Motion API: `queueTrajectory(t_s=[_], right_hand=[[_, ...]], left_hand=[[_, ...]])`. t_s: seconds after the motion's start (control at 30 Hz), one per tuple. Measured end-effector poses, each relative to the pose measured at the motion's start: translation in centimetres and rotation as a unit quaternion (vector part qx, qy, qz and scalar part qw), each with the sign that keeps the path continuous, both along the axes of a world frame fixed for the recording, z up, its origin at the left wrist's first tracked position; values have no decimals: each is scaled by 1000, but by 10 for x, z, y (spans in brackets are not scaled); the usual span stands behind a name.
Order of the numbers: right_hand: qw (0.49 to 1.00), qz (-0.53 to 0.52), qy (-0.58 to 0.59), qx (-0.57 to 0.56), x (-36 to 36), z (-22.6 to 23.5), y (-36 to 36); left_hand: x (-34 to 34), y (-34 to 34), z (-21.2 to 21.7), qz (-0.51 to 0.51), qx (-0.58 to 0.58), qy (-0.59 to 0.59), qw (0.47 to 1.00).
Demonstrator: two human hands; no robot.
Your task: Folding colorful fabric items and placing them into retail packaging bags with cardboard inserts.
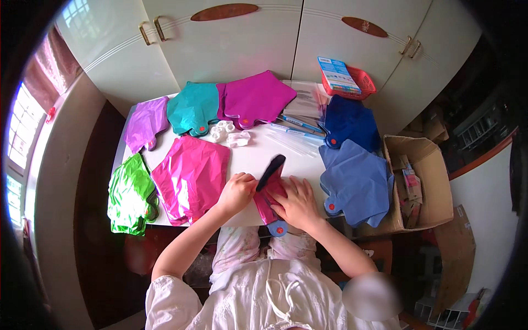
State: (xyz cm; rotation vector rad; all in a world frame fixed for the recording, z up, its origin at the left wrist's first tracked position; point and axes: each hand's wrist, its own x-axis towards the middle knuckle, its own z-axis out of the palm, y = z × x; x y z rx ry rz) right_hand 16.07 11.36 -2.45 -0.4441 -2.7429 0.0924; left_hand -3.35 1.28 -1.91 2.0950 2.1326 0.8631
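- A folded pink foil balloon [268, 199] is pressed flat at the desk's [253, 157] near edge by the left hand [237, 191] and right hand [297, 204].
- Flat foil balloons are spread around it: a magenta one [190, 177], a green one [130, 195], blue ones [356, 181].
- A box [336, 73] is held in a red basket [360, 83] at the far right corner.

Location: a room in a home, where I sit at a small white bench [250, 159]. Indicators: white wardrobe doors [231, 44] with brass handles directly behind it, a curtained window [22, 126] on my left, an open cardboard box [423, 181] on the floor.
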Motion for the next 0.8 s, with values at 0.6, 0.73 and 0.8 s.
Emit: queueTrajectory(t_s=[0.6, 0.73, 0.8], right_hand=[[996, 9, -19, -87, 11, -11, 7], [993, 25, -27, -111, 13, -3, 9], [984, 58, -50, -162, 17, 0, 23]], left_hand=[[9, -16, 6, -83, 2, 300, 950], [18, -21, 9, -62, -26, 329, 942], [20, -23, 8, -57, -37, 334, 940]])
